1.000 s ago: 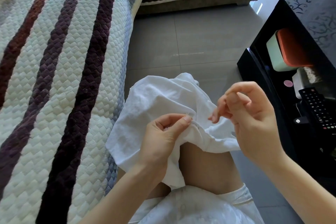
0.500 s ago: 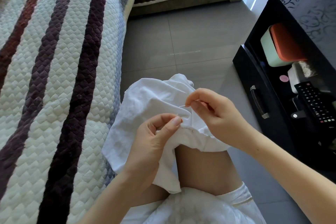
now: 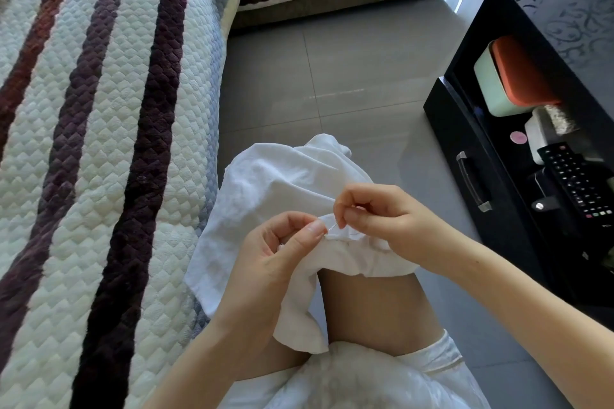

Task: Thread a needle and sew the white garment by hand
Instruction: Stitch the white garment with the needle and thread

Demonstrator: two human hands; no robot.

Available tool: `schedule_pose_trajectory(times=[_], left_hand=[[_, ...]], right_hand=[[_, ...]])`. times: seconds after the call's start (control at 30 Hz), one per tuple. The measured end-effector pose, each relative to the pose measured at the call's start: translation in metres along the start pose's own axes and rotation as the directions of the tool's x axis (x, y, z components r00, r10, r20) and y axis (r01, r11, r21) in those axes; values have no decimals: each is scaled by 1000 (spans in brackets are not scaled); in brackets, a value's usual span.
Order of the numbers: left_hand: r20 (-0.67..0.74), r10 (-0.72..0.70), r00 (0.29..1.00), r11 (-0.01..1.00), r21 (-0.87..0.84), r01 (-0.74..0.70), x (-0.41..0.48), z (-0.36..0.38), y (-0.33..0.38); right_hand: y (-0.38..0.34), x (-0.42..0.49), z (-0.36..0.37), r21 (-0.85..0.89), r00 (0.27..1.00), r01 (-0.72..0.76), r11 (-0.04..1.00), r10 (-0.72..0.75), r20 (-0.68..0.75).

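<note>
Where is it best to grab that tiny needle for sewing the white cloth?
Pinch the needle on its rear shaft, coming from the right, as the right hand does. Its point aims left into a fold of the white garment that the left hand pinches, so that end should probably stay free.

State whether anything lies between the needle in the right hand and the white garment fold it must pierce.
Nothing visible does. The right hand pinches the needle, whose tip sits at the white garment fold that the left hand grips. The left thumb lies beside the tip, not across it.
</note>
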State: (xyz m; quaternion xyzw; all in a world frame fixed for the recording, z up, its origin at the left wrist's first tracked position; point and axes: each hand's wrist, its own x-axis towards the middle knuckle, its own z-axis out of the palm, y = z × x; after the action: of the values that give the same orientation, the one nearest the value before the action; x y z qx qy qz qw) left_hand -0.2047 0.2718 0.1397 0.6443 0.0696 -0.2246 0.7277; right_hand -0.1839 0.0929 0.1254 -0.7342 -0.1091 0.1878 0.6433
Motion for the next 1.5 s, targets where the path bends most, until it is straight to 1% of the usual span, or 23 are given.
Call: schedule_pose_trajectory(times=[0.1,0.2,0.27,0.33,0.43,0.5,0.57,0.63,0.67,0.77,0.83,0.87,0.9,0.93,0.97,1.0,1.03,1.1,1.13,1.2,1.27,1.43,1.5], left_hand=[[-6,-31,999,999,-19,31,1,1,0],[-17,-40,999,999,1,40,2,1,-2],[-25,-45,999,999,26,45,2,2,-2],[-36,-46,998,998,45,47,2,3,-3],[-53,-39,998,998,53,42,1,1,-5],[-67,-27,997,997,67,32,0,0,-5],[-87,-19,996,997,77,26,-2,-1,-6],[-103,-20,995,996,89,29,-3,-2,-6],[-107,-22,994,995,95,32,-4,-3,-7],[-122,-20,992,993,110,33,-6,-4,-8],[-133,-12,991,992,123,29,-7,-4,-8],[-136,-9,991,991,130,27,-7,-4,-8],[-138,-8,990,991,134,26,-7,-3,-8],[-140,-7,990,990,137,27,-6,-3,-8],[-143,-7,990,990,138,27,-6,-3,-8],[-145,-6,989,990,139,26,-6,-3,-8],[-147,-5,989,990,141,26,-6,-3,-9],[-144,-3,990,989,143,24,-6,-4,-8],[-142,0,990,990,142,20,-6,-4,-8],[-139,2,990,988,151,19,-6,-4,-7],[-132,0,991,987,160,22,-6,-3,-6],[-132,5,991,987,162,17,-7,-3,-3],[-138,-11,990,987,159,33,-7,-5,-3]], right_hand=[[-3,-4,0,132,998,-34,991,27,57],[-6,-6,1,333,997,-53,942,33,65],[-7,-7,2,393,998,-41,919,19,60],[-8,-7,4,389,1000,8,921,-17,19],[-12,-8,7,399,993,90,912,-54,-100],[-18,-9,6,332,977,127,935,-60,-206],[-23,-8,-1,246,958,127,961,-55,-282],[-26,-8,-11,288,951,111,951,-18,-309],[-28,-8,-17,372,956,106,922,8,-293],[-38,-3,-32,661,967,79,746,102,-231],[-40,0,-43,709,952,91,700,146,-267],[-40,0,-49,655,943,111,747,130,-308],[-37,0,-54,519,928,127,845,83,-362],[-34,-2,-58,295,912,126,947,6,-410],[-30,-3,-59,20,902,106,994,-88,-422],[-26,-4,-59,-228,906,82,970,-168,-388],[-20,-5,-56,-403,924,63,913,-206,-321],[-11,-8,-47,-629,963,48,776,-204,-178],[-7,-9,-41,-688,978,59,724,-180,-105],[0,-11,-30,-703,994,78,706,-112,-2],[6,-11,-20,-663,995,88,743,-92,30],[11,-5,-13,-441,997,63,895,-77,-12],[3,-4,-18,-377,992,76,923,-107,-61]])
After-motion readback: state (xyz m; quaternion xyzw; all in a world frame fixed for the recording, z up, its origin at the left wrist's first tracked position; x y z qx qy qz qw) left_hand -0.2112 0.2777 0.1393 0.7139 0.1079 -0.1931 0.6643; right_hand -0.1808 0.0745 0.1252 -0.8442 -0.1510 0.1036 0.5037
